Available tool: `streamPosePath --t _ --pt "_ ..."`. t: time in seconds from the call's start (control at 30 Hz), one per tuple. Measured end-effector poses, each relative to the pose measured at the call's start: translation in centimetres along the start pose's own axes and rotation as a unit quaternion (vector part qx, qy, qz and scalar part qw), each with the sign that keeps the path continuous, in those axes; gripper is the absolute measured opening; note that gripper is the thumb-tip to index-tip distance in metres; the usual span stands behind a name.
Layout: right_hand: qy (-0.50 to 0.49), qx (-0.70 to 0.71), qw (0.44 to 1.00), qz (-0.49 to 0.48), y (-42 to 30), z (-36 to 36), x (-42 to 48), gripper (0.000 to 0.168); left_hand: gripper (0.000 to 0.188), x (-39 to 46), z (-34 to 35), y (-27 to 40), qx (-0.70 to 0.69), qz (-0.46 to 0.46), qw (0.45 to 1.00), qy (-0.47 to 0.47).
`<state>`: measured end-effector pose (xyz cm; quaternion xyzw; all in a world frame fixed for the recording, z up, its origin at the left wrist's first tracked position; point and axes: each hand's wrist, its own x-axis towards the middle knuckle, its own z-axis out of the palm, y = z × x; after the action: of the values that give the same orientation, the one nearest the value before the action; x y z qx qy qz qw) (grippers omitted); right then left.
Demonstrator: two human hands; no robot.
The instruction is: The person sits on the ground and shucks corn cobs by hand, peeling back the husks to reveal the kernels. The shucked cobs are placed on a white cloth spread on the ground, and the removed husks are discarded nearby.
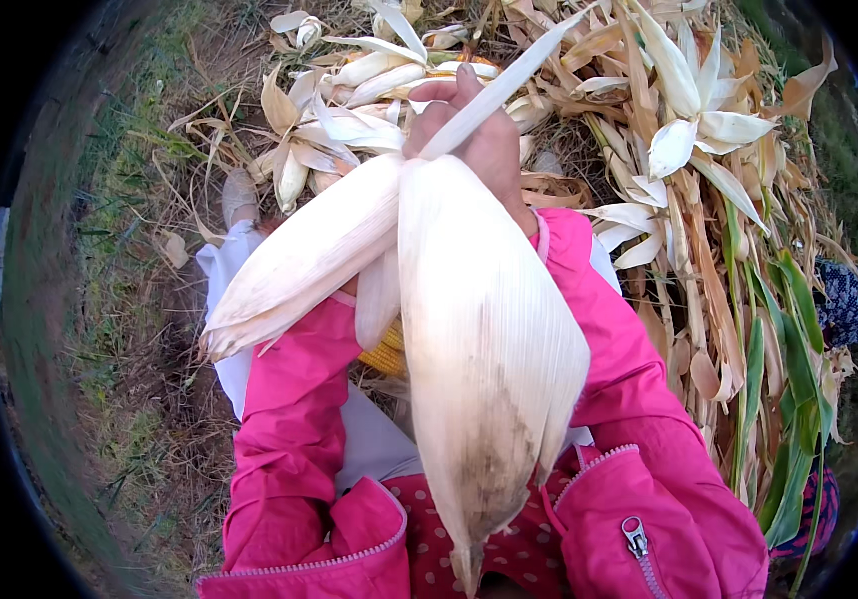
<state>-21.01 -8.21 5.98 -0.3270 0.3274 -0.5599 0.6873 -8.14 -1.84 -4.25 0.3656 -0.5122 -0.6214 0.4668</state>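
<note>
A corn cob (384, 353) with bare yellow kernels shows between pale dry husk leaves (485, 322) that are spread wide and hang towards me. My right hand (485, 138) is at the husk's base, beyond the spread leaves, with its fingers curled around it. One narrow husk leaf (508, 86) sticks up and away across the fingers. My left hand (350, 286) is almost wholly hidden behind the husk; only a bit of skin shows above the pink cuff, so its fingers cannot be made out.
Husks and partly husked corn ears (380, 78) lie in a heap beyond my hands. To the right, dry corn stalks (691, 299) with some green leaves are piled up. Grass and dry straw (152, 337) cover the ground at left. Patterned cloth (845, 303) shows at the far right edge.
</note>
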Motion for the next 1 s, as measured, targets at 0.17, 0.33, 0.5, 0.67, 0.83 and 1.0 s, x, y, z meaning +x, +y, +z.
streamPosePath --t 0.17,0.33,0.5,0.67,0.83,1.0 --pt "0.001 0.093 0.996 -0.018 0.2 -0.6 -0.2 0.048 0.069 0.1 0.6 0.1 -0.028 -0.003 1.000 0.003" --pt "-0.019 0.118 0.993 -0.013 0.4 -0.7 -0.3 0.045 0.072 -0.4 0.9 0.6 -0.054 -0.007 0.998 0.013" --pt "-0.074 -0.136 0.980 -0.126 0.4 -0.2 -1.5 0.043 0.074 -0.3 0.9 0.5 -0.060 0.005 0.998 0.015" --pt "-0.025 0.100 0.994 -0.025 -0.2 0.0 -0.3 0.039 0.077 -1.0 0.3 0.9 -0.047 0.011 0.998 0.028" --pt "-0.052 0.241 0.960 0.135 -1.2 -1.7 1.2 0.035 0.080 -0.7 0.1 1.0 -0.032 0.025 0.999 0.030" --pt "-0.026 0.130 0.968 0.214 -2.0 -1.9 0.9 0.035 0.083 -0.9 -0.8 1.1 -0.008 0.036 0.999 0.037"
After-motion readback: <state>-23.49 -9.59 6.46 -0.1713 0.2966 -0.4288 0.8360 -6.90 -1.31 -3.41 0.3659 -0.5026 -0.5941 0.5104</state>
